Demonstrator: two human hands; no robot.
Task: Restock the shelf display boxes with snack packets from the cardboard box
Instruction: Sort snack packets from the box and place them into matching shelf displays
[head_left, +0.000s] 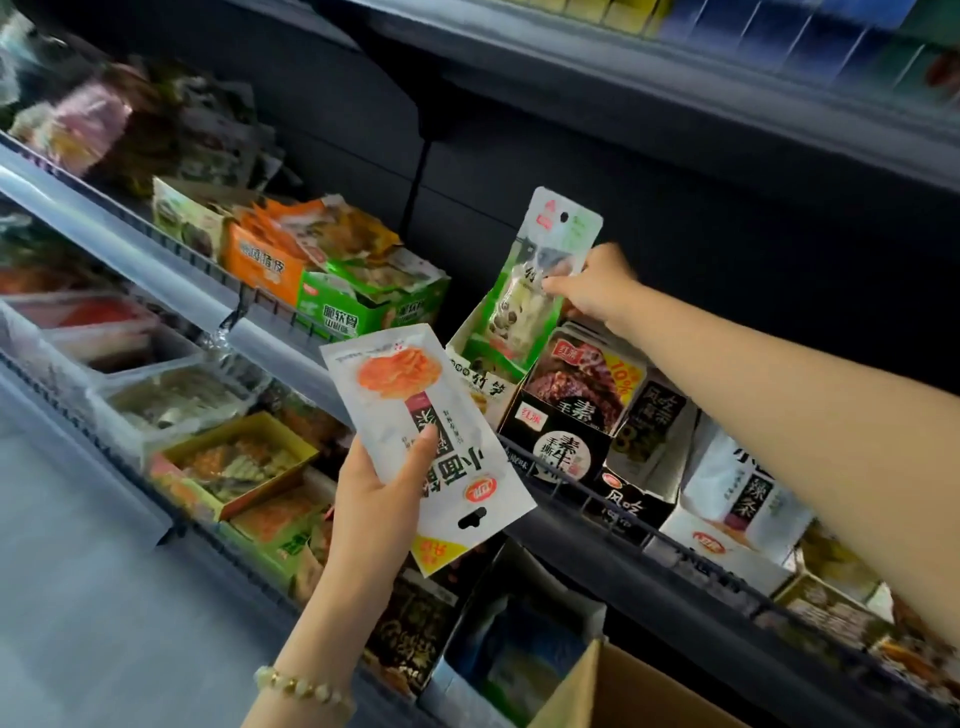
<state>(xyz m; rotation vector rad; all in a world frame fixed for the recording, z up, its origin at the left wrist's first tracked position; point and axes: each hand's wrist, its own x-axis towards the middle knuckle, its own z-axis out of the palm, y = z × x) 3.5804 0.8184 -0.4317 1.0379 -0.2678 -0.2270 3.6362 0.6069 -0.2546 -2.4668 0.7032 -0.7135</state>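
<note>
The dark shelf fills the frame, running from upper left to lower right, its tiers packed with open display boxes behind a wire rail. At the bottom edge, right of centre, one corner of the cardboard box shows; its contents are out of sight.

At the centre of the frame stands the green display box, just beside a black box that is already full. The green one looks to be the one now being filled.

The white packet sits lower centre, upside down. The left hand holds it in a closed grip, thumb across the face and fingers behind. A yellow-cornered packet peeks out beneath it. These are probably held in reserve, near the shelf, for other boxes.

The green packet stands upright, its lower end inside the green box. The right hand pinches its right edge in a tight grip, likely so that it slides in vertically and faces front.

A bead bracelet circles the left wrist.
</note>
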